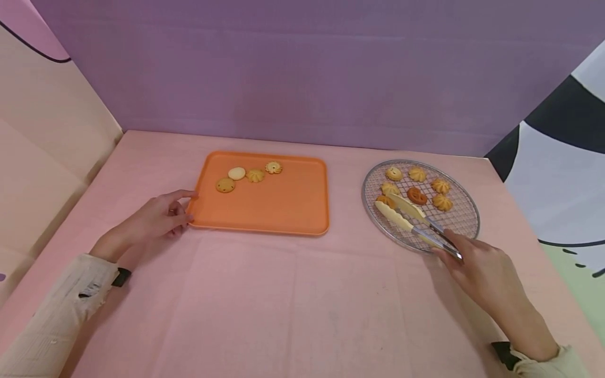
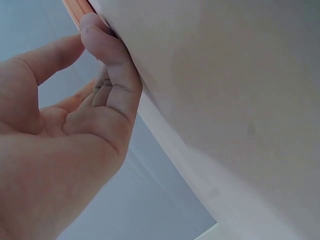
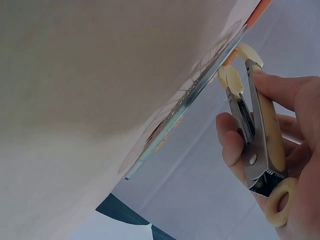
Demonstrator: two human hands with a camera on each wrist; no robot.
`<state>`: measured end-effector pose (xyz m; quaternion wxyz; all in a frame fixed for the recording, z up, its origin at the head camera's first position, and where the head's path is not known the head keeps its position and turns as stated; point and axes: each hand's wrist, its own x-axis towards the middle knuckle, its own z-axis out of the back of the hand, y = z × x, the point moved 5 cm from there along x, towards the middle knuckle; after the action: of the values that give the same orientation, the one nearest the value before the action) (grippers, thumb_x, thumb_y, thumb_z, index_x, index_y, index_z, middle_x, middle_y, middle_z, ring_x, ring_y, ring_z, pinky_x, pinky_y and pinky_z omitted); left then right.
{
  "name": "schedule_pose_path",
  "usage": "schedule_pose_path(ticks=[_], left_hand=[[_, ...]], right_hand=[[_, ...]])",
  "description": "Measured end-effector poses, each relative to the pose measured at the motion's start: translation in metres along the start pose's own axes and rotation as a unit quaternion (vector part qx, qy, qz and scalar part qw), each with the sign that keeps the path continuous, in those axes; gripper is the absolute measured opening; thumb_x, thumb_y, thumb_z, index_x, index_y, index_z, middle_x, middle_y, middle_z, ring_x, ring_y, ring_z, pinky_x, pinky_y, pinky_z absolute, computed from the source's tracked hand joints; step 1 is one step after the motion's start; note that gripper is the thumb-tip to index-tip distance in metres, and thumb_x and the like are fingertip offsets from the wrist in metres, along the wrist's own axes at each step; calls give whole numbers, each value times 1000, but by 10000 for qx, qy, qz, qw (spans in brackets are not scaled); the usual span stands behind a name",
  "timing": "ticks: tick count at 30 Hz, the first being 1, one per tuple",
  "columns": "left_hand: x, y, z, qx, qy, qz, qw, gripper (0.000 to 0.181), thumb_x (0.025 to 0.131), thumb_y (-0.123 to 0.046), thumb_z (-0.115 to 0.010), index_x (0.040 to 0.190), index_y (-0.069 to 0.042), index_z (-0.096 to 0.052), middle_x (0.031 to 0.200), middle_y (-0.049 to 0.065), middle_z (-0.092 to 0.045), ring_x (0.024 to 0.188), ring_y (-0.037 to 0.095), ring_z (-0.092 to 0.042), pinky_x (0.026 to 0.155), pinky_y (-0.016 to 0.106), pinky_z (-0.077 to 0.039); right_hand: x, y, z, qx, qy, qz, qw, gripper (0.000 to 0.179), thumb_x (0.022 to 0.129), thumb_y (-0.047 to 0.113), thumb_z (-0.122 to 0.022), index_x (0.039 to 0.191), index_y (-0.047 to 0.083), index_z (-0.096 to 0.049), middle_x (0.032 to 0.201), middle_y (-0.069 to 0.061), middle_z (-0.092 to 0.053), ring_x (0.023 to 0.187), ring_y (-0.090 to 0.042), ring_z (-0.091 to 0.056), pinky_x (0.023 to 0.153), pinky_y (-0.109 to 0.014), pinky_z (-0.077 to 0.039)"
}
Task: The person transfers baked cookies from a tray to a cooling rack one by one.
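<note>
Pale sleeves (image 1: 52,320) come in at the near left and near right, with a dark band (image 1: 121,277) by each wrist. Pink cloth (image 1: 293,294) lies under everything. On the right, the right hand (image 1: 487,273) holds on to tongs (image 1: 400,220) with cream tips. On the left, the left hand (image 1: 151,218) has loose fingers and grips nothing; a finger and the thumb touch the left edge of an orange tray (image 1: 274,207). The tongs point far and left, over a round wire rack (image 1: 458,221). One golden cookie (image 1: 385,201) peeks out between the tips, but I cannot tell if they squeeze it. Six more cookies (image 1: 442,202) sit on the rack, and one of these is a brown pretzel shape (image 1: 417,196). Four small cookies (image 1: 225,185) lie on the tray, toward its far left part. Farthest away, a purple wall (image 1: 307,79) stands behind it all.
</note>
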<state>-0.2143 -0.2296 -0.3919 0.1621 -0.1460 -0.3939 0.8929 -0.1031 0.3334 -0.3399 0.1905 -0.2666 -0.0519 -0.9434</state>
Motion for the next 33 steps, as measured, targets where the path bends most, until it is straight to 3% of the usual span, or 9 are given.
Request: schedule_pose_path(ticks=[7, 12, 16, 19, 24, 33], left_hand=[[1, -1, -1, 35, -6, 14, 10000, 55, 97, -8, -64, 146, 2, -40, 78, 9, -64, 63, 18, -60, 56, 28, -55], [0, -1, 0, 35, -32, 11, 10000, 54, 96, -6, -64, 145, 1, -41, 77, 9, -64, 62, 18, -60, 56, 28, -54], [0, -1, 0, 16, -54, -4, 10000, 54, 96, -4, -64, 145, 2, -41, 77, 10, -64, 62, 18, -60, 56, 28, -54], [0, -1, 0, 1, -52, -16, 10000, 54, 96, -4, -63, 145, 2, -41, 77, 10, -64, 62, 18, -61, 56, 28, -55], [-1, -1, 0, -47, -20, 19, 10000, 54, 97, -5, -63, 146, 1, -40, 79, 10, -64, 64, 18, -61, 57, 29, -55], [-1, -2, 0, -37, -1, -11, 10000, 56, 97, -6, -63, 146, 2, -39, 79, 9, -65, 64, 18, -61, 57, 28, -55]], right_hand=[[2, 1, 1, -12, 100, -122, 9999, 46, 70, 12, -86, 110, -2, -67, 73, -23, -68, 54, -36, -62, 48, -53, -47], [2, 2, 3, 1, -18, -77, 10000, 43, 74, 14, -83, 110, -3, -68, 74, -25, -68, 55, -38, -62, 49, -54, -47], [1, 3, 5, 32, -201, 60, 9998, 40, 90, 32, -72, 110, -2, -68, 75, -23, -68, 56, -37, -62, 49, -54, -47], [0, 6, 6, 35, -311, 133, 9994, 54, 100, 50, -54, 111, -1, -68, 76, -22, -69, 57, -37, -63, 49, -55, -47], [3, 13, 7, 51, -335, 176, 9993, 70, 102, 60, -38, 111, -2, -68, 83, -24, -71, 60, -39, -65, 51, -55, -49], [13, 27, 10, 242, -264, 311, 9989, 76, 101, 63, -33, 115, -3, -67, 92, -25, -72, 73, -42, -69, 59, -56, -54]])
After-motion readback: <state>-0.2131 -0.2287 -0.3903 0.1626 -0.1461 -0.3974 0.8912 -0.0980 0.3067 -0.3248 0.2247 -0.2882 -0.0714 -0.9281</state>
